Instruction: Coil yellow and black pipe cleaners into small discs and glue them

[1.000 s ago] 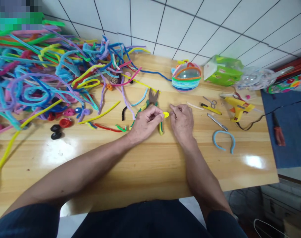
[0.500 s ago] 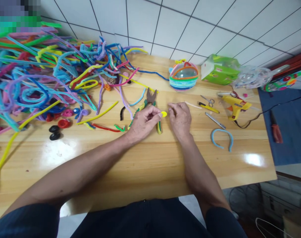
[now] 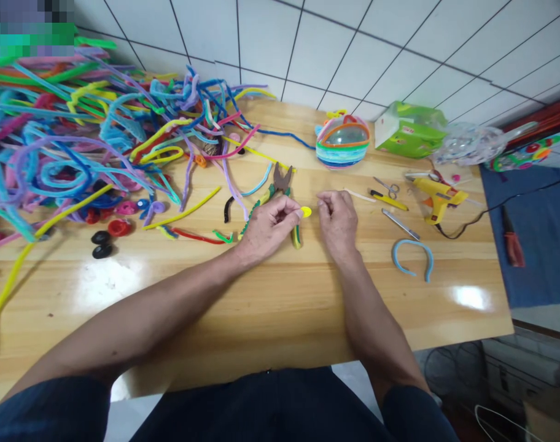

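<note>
Between thumb and forefinger, my left hand (image 3: 269,228) pinches a small round yellow disc (image 3: 306,212), which may be a tight coil of pipe cleaner. Under that hand lies a pair of pliers (image 3: 283,179) with green and yellow handles, partly covered, its jaws parted and pointing away. A short gap to the right, my right hand (image 3: 339,221) rests by the table with thumb and fingers closed together. Whatever its fingertips hold, if anything, is too small or hidden to see. Beyond both hands stands a striped round pipe-cleaner piece (image 3: 342,155) with a clear window.
Tangled pipe cleaners (image 3: 123,126) heap over the left side. On the right lie scissors (image 3: 390,189), a yellow cutter (image 3: 389,199), a glue gun (image 3: 441,195) with its cord, and a bent blue pipe cleaner (image 3: 402,248). A green box (image 3: 411,130) stands against the tiled wall.
My right hand has shifted slightly to the right, away from the yellow disc. My left hand keeps its pinch on the disc, nearly unmoved.
</note>
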### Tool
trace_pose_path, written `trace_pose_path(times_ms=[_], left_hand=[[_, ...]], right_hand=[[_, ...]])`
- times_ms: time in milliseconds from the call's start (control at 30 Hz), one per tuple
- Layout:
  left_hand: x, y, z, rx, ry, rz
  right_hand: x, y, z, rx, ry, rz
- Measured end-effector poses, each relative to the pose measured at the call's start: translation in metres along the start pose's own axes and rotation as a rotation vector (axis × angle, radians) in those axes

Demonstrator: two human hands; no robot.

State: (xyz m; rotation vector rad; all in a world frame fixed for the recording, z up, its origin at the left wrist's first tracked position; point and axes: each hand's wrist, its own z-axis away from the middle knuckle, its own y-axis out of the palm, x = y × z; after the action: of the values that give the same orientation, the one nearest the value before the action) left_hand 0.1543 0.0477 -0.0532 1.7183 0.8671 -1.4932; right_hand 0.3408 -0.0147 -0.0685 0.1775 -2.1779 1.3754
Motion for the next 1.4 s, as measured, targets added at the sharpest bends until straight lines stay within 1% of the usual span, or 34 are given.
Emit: trace_pose_path(times_ms=[167, 233, 300, 367, 467, 567, 667, 867, 1200, 1400], left_hand=[[0.002, 0.0, 0.0, 0.005, 0.008, -0.008], [0.002, 0.0, 0.0, 0.002, 0.009, -0.014], [0.002, 0.0, 0.0, 0.001, 0.01, -0.018], [0.002, 0.0, 0.0, 0.003, 0.011, -0.021], [0.002, 0.0, 0.0, 0.0, 0.007, -0.019], [0.002, 0.0, 0.0, 0.002, 0.004, -0.015], [0.002, 0.0, 0.0, 0.006, 0.011, -0.025], [0.001, 0.0, 0.0, 0.012, 0.002, -0.044], [0.001, 0.0, 0.001, 0.019, 0.034, -0.06], [0.001, 0.0, 0.001, 0.027, 0.031, -0.081]], right_hand=[[0.001, 0.004, 0.0, 0.044, -0.021, 0.076], [0.0, 0.007, 0.0, 0.055, -0.003, 0.109], [-0.002, 0.007, -0.001, 0.046, 0.035, 0.082], [-0.003, 0.005, -0.001, 0.003, 0.09, -0.044], [-0.001, -0.002, -0.001, -0.079, 0.189, -0.379], [0.006, -0.008, -0.002, -0.08, 0.238, -0.683], [0.014, -0.011, -0.001, -0.058, 0.254, -0.806], [0.021, -0.01, 0.003, -0.036, 0.262, -0.814], [0.019, -0.009, 0.003, -0.034, 0.241, -0.781], [0.025, -0.016, 0.003, -0.09, 0.223, -0.764]])
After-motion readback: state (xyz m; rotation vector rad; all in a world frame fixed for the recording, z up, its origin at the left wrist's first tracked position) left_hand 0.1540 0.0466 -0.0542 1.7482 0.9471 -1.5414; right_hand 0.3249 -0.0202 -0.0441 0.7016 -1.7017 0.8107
